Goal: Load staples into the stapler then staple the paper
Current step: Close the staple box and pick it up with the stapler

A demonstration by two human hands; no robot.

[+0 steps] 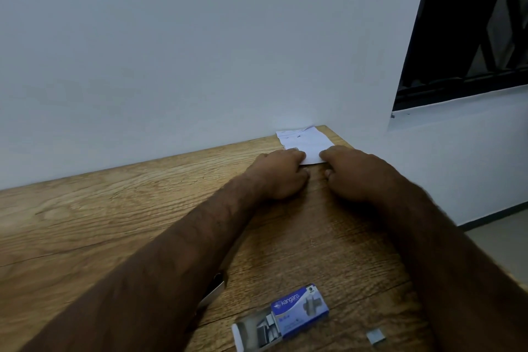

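On the wooden worktop by the white wall, the paper is pinched at its near edge by the left hand and the right hand, the staple box lies opened nearer, and stapling is judged not yet done, loading unconfirmed.

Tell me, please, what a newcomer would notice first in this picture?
The left hand and right hand hold the near edge of a paper at the far corner of the table, by the wall. Nearer, a blue staple box lies open, with loose staples to its right.
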